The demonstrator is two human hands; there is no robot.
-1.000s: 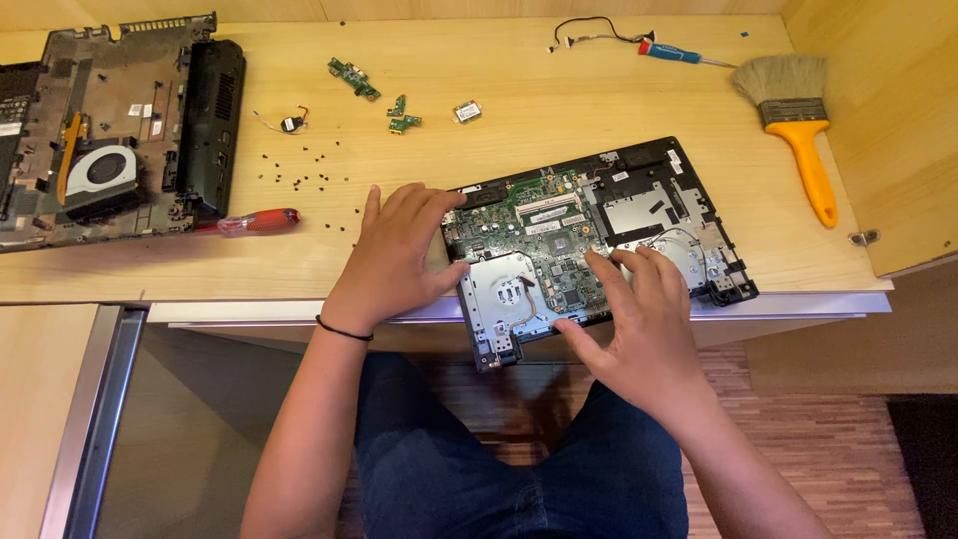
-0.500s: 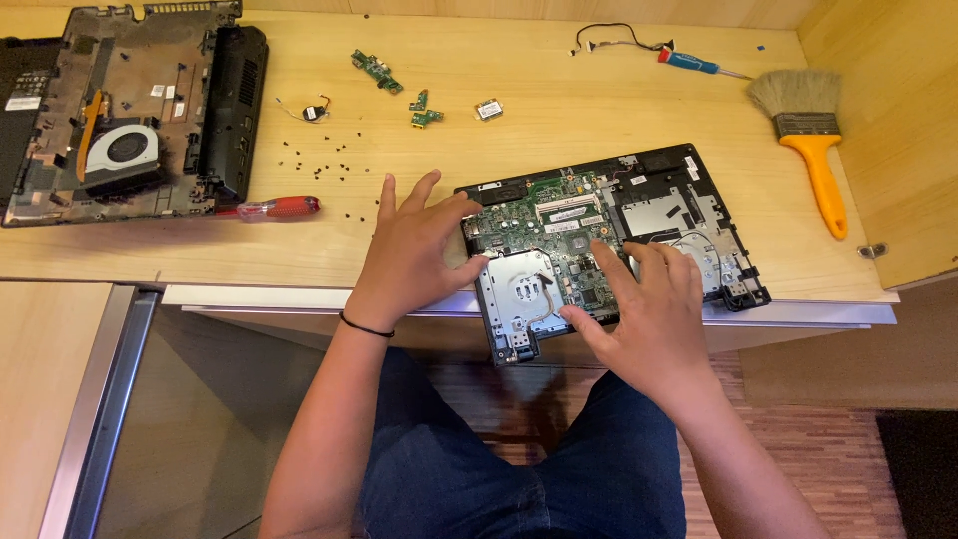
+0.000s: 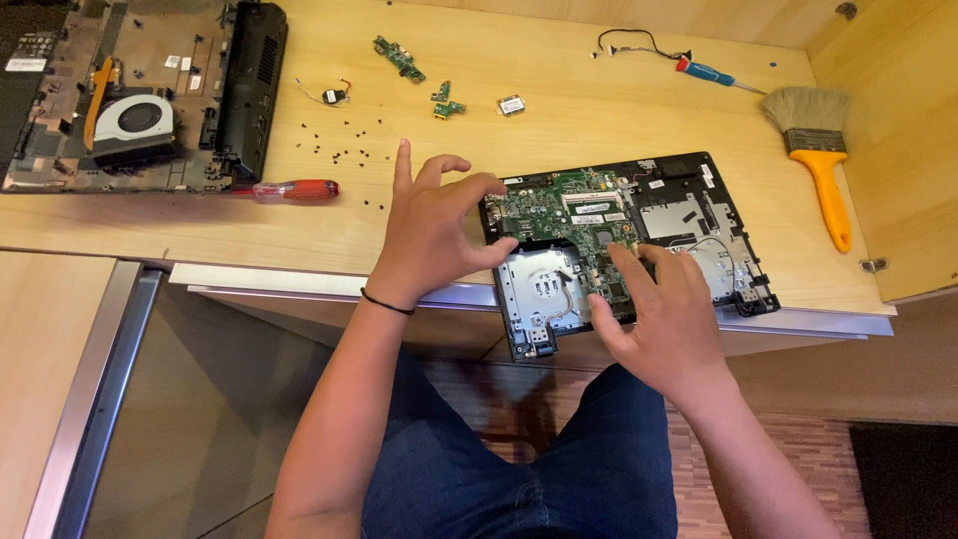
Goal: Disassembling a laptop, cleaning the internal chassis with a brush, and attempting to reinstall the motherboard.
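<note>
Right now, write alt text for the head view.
Two bare hands, left hand and right hand, work on an opened laptop base with its green circuit board exposed, on a wooden desk. A red screwdriver and paintbrush lie nearby.

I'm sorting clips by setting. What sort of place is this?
Probably a home electronics-repair bench: an opened black laptop base with a green circuit board, a red-handled screwdriver and scattered small black screws lie on a light wooden desk.

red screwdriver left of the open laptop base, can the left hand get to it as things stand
Probably yes. The red screwdriver lies in the open on the desk, just left of the left hand, which rests on the laptop base's left edge. Nothing stands between them but a few loose screws.
</note>
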